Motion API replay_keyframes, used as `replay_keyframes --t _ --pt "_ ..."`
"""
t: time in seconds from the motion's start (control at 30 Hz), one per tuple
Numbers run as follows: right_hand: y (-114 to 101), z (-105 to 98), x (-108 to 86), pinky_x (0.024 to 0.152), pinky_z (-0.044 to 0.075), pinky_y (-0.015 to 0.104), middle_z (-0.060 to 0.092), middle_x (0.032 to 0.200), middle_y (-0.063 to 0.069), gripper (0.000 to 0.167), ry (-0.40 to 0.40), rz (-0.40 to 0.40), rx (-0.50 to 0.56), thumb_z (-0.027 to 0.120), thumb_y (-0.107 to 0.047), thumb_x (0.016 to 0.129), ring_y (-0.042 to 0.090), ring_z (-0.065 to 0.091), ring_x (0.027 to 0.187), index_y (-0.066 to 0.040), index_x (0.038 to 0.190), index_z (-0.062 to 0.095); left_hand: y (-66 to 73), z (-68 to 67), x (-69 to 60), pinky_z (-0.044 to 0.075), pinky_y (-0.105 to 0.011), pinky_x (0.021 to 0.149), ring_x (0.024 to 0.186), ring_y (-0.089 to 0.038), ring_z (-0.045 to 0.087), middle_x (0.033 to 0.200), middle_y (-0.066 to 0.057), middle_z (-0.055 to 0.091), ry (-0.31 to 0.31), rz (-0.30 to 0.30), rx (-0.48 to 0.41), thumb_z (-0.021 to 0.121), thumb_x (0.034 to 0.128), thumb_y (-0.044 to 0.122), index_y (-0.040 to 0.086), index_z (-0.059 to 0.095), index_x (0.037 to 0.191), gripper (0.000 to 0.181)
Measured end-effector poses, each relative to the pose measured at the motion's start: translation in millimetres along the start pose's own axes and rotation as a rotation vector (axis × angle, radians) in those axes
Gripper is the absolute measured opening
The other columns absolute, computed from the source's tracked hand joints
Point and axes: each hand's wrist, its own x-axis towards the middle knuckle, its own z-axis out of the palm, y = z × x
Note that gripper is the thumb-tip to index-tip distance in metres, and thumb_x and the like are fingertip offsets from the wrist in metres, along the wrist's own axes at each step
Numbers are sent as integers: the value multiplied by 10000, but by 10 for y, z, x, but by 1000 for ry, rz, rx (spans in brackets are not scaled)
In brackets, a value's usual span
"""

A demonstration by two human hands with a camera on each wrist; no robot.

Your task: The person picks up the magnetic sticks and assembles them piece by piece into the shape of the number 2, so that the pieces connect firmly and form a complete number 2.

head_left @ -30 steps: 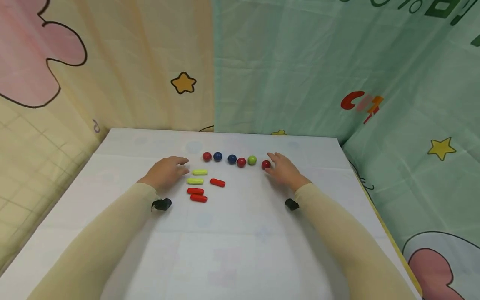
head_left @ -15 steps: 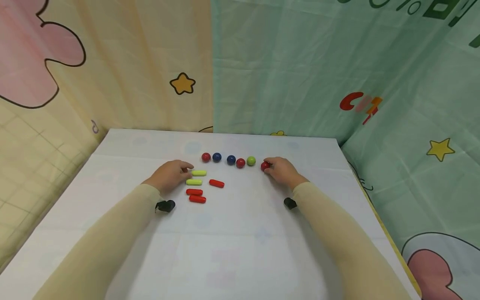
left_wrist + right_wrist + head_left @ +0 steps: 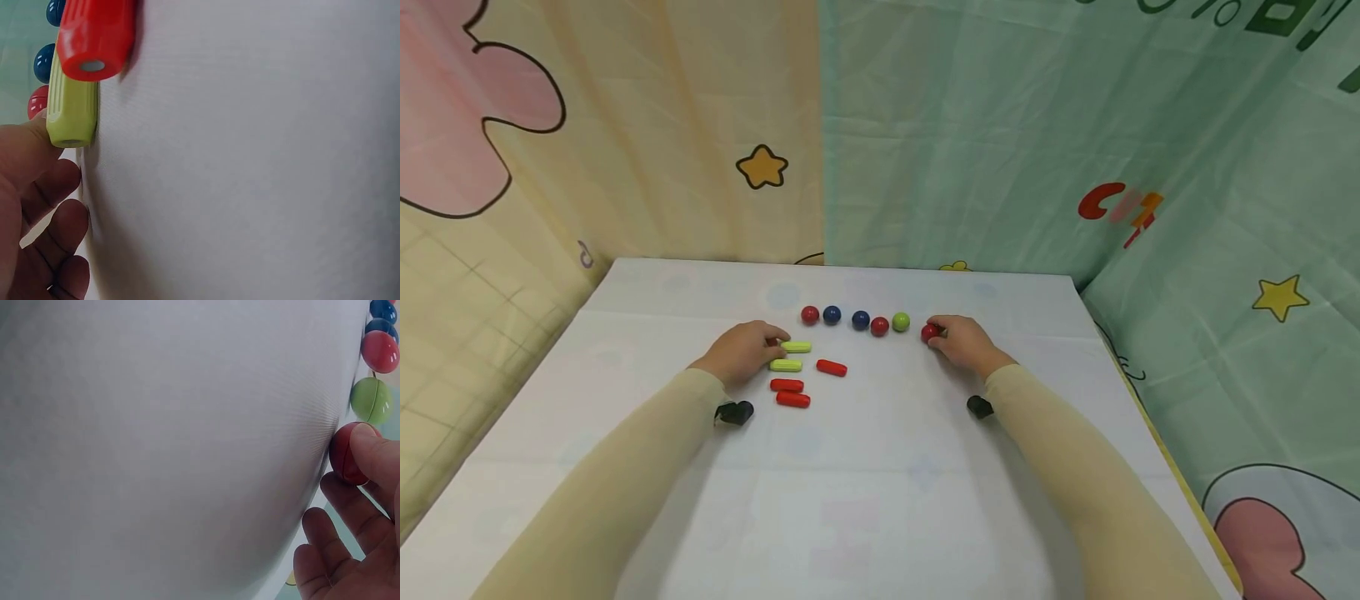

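Right hand (image 3: pixel 966 343) pinched the red ball (image 3: pixel 928 332), thumb against fingertips, other fingers half curled. Ball sat at right end of the row, apart from the green ball (image 3: pixel 901 322). Left hand (image 3: pixel 741 348) part closed, thumb and forefinger on the left end of the far yellow-green rod (image 3: pixel 799 347); looked like a pinch. My read: step in hand was gripping one piece per side off the white table (image 3: pixel 880 500); next move called for firm holds and a clean lift. No brands or labels legible. Green curtain (image 3: pixel 1000 150), right: a red "C" (image 3: pixel 1100 202), rest unclear.
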Motion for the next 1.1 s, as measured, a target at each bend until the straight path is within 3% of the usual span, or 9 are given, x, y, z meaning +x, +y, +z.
replay_keyframes --t 0.43,0.67,1.1 --pt "1 19 -21 1169 455 496 634 1430 146 503 -2 7 17 663 -228 1048 308 576 1324 -122 1526 544 -12 45 28 521 -517 1059 1096 -301 597 1180 -99 694 31 -3 6 687 1032 267 117 702 1358 359" --pt "3 27 -41 1120 487 484 648 1372 137 478 -8 -17 31 665 -215 1045 297 587 1237 -112 1501 565 -10 32 20 500 -554 1091 1139 -316 596 1270 -113 698 39 10 1 650 1052 269 110 670 1395 379" --pt "-25 69 -39 1099 502 464 638 1349 127 460 -37 -33 74 680 -194 1021 293 579 1214 -107 1464 595 193 25 37 529 -476 1028 1122 -297 589 1281 -92 694 62 32 -20 644 1058 242 150 681 1381 338"
